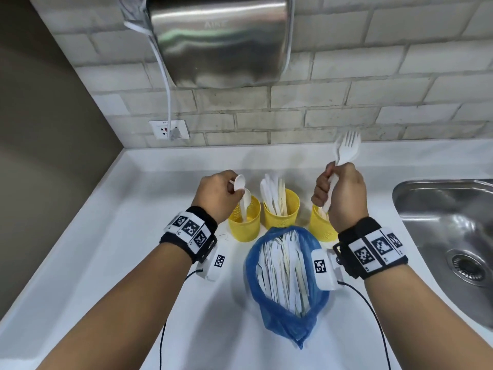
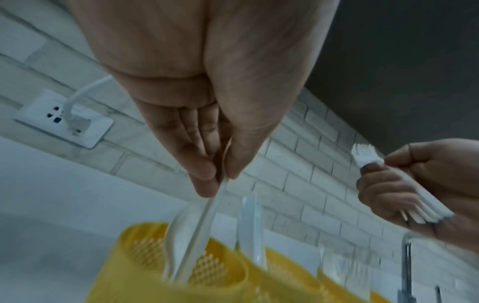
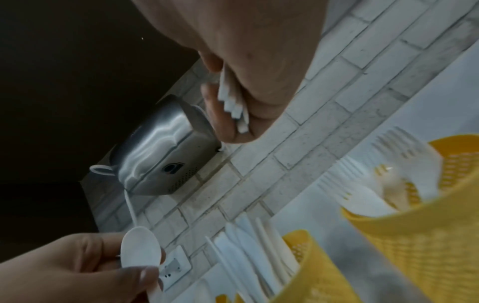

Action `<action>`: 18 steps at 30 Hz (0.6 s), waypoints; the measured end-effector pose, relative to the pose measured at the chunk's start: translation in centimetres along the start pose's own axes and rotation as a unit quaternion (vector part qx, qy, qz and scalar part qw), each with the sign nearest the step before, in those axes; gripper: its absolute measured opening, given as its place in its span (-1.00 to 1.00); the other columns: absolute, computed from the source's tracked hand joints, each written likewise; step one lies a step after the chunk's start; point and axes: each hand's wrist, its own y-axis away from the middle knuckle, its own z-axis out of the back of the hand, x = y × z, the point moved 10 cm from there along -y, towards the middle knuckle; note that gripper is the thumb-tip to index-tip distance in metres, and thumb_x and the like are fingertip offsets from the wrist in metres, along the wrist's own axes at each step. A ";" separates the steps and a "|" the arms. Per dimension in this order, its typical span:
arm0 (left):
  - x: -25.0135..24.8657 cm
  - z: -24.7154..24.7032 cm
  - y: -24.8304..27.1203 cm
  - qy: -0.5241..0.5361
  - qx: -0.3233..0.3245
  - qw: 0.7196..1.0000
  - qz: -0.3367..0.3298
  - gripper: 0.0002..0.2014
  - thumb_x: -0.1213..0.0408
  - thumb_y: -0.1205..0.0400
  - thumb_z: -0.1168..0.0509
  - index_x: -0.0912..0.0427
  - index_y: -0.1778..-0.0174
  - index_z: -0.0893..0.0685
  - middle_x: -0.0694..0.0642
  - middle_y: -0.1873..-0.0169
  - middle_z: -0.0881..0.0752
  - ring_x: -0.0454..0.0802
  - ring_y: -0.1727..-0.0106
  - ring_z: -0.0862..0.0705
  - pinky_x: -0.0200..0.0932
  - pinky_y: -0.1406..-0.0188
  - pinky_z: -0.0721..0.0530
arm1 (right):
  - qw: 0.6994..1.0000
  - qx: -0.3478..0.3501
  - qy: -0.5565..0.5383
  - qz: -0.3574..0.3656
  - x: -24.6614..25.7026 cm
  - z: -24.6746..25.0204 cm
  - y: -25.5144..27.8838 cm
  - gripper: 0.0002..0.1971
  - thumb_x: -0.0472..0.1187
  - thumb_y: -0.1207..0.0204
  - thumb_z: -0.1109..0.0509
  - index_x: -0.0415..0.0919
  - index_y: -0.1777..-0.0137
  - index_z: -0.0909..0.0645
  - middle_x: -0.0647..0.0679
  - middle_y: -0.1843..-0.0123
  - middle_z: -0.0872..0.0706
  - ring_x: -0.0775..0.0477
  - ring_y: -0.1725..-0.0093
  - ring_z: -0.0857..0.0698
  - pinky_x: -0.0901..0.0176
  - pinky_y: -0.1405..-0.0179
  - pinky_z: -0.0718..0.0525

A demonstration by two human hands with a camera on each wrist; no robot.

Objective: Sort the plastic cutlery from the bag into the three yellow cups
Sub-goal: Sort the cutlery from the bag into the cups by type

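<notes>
White countertop (image 1: 165, 166) carries three yellow cups (image 1: 281, 209) behind a blue bag (image 1: 282, 324) of cutlery. Left hand (image 1: 218, 193) pinches a spoon (image 1: 239, 182) above the leftmost cup (image 1: 244, 228); right hand (image 1: 341, 193) clutches a bundle of forks (image 1: 346, 148) above the rightmost cup (image 1: 321, 228).

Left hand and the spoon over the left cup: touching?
Touching. Left wrist view shows the left hand pinching the spoon handle between thumb and fingers, above the left yellow cup; the head view agrees.

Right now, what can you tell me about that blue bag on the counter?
The thin, translucent blue plastic bag lies on the white counter in front of the three yellow perforated cups. Its mouth gapes open toward them, showing many white plastic cutlery pieces packed lengthwise. The closed end tapers to a crumpled point nearest the person. Neither hand touches it.
</notes>
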 end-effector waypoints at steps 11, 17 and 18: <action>3.5 -5.3 0.8 -0.026 0.089 0.990 0.103 -0.68 0.19 -0.58 -0.45 0.11 -0.24 -0.67 0.10 0.00 -0.80 0.14 -0.06 -0.76 -0.05 -0.07 -0.73 | 0.948 -0.004 0.310 0.065 -0.9 4.7 -2.2 -0.66 -0.10 -0.66 -0.07 -0.19 -0.22 -0.61 -0.28 -0.29 -0.50 -0.28 -0.43 -0.48 -0.14 -0.60 -0.35; -1.8 -3.9 2.7 -0.101 -0.037 0.992 -0.060 -0.62 0.16 -0.58 -0.45 0.12 -0.30 -0.65 0.14 -0.15 -0.58 0.16 -0.18 -0.57 0.03 -0.04 -0.68 | 0.862 -0.014 0.493 0.119 -2.3 6.7 -3.1 -0.64 -0.02 -0.79 -0.14 -0.33 -0.07 -0.59 -0.33 -0.12 -0.57 -0.37 -0.27 -0.50 -0.30 -0.35 -0.48; -2.9 -4.5 2.9 -0.101 -0.029 0.990 -0.098 -0.69 0.18 -0.59 -0.44 0.11 -0.25 -0.70 0.11 -0.11 -0.59 0.14 -0.15 -0.59 0.03 0.00 -0.70 | 0.844 -0.019 0.522 0.122 -2.6 7.0 -3.2 -0.63 -0.02 -0.79 -0.16 -0.32 0.04 -0.58 -0.33 -0.08 -0.58 -0.37 -0.24 -0.51 -0.31 -0.29 -0.51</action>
